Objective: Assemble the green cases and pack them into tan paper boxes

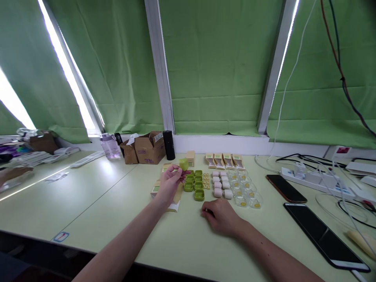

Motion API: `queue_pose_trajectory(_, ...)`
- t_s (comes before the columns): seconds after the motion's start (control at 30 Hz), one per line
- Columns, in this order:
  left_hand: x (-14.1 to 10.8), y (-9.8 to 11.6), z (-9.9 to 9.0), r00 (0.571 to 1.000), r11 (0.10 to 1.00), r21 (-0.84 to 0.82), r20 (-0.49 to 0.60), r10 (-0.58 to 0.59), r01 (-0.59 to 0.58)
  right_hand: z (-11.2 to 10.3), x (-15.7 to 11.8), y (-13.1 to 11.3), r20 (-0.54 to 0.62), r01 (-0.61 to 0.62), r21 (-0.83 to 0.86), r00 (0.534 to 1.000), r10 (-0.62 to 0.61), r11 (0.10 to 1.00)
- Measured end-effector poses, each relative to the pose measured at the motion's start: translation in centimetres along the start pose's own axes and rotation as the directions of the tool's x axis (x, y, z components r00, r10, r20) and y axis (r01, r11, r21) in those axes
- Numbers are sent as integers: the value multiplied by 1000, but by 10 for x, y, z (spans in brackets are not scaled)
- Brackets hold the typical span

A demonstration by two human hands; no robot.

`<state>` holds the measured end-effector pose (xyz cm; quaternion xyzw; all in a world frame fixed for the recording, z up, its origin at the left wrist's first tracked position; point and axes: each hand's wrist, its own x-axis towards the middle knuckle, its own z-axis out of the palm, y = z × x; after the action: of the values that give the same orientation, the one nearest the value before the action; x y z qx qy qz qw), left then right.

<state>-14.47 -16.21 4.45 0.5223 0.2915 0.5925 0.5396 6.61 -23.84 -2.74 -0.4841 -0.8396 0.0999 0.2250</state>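
Observation:
Pinched between the thumb and fingers of my left hand (170, 181) is a small green square cup (183, 164), lifted above the table. Just right of that hand, similar green cups (199, 195) stand in two columns. My right hand (220, 216) rests on the table in front of them with its fingers curled in and nothing visible in them. Beside the cups are small beige pieces (206, 181), then pale pink and white rolls (217, 192), then clear plastic shells (241, 201) with yellow centres. Small cartons (155, 189) lie partly behind my left hand.
Open cartons (226, 160) line the back, near a single box (190, 157). Cardboard boxes (149, 149), a black cylinder (168, 145) and a purple bottle (110, 146) stand back left. Two phones (323, 233), a power strip (317, 180) and cables lie right. Another person's hand (14, 174) shows far left.

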Motion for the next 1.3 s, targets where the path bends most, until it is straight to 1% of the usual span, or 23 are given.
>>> queue_pose_trajectory(0.03, -1, 2, -4, 998, 991, 119, 0, 57, -57, 0, 0, 0, 4, -1, 3, 1000, 1, 1000)
queue_pose_trajectory(0.07, -3, 4, -7, 993, 961, 252, 4, 116, -114, 0, 0, 0, 8, -2, 5, 1000, 2, 1000)
queue_pose_trajectory(0.1, -4, 5, -11, 984, 906, 388, 10, 181, -170, 0, 0, 0, 11, -3, 7, 1000, 3, 1000)
queue_pose_trajectory(0.17, -7, 5, -18, 949, 732, 620, 69, 309, -283, 0, 0, 1, 14, -6, 9, 1000, 6, 1000)
queue_pose_trajectory(0.23, -10, 3, -25, 901, 520, 759, 201, 384, -391, 1, 0, 1, 15, -10, 9, 1000, 10, 1000)
queue_pose_trajectory(0.27, -12, 1, -28, 878, 422, 794, 278, 389, -438, 1, 0, 2, 15, -11, 7, 1000, 11, 1000)
queue_pose_trajectory(0.33, -16, -4, -31, 852, 263, 826, 412, 323, -499, 2, 0, 2, 15, -10, -2, 1000, 10, 1000)
queue_pose_trajectory(0.37, -18, -7, -32, 849, 206, 835, 451, 275, -510, 2, 0, 3, 15, -8, -7, 1000, 8, 1000)
queue_pose_trajectory(0.43, -22, -12, -33, 854, 135, 847, 489, 180, -514, 2, 0, 3, 17, -5, -14, 1000, 5, 1000)
queue_pose_trajectory(0.5, -26, -16, -33, 859, 98, 855, 499, 111, -509, 3, 0, 3, 18, -3, -18, 1000, 3, 1000)
queue_pose_trajectory(0.6, -29, -20, -32, 864, 72, 861, 499, 67, -503, 2, 0, 2, 21, -4, -21, 1000, 4, 1000)
queue_pose_trajectory(0.7, -31, -23, -32, 864, 66, 862, 499, 60, -503, 1, 1, 1, 22, -28, -33, 999, 29, 999)
queue_pose_trajectory(0.83, -33, -25, -33, 864, 80, 860, 502, 43, -504, 0, 3, 1, -4, -88, -63, 996, 88, 994)
queue_pose_trajectory(1.0, -34, -29, -33, 862, 25, 862, 506, 30, -507, 1, 6, 1, -4, -122, -76, 992, 122, 990)
queue_pose_trajectory(1.1, -33, -31, -34, 861, 10, 862, 507, 34, -507, 2, 7, 0, 11, -143, -95, 989, 145, 985)
queue_pose_trajectory(1.3, -33, -33, -33, 870, 31, 870, 490, 47, -492, 2, 9, -3, 22, -153, -103, 988, 156, 983)
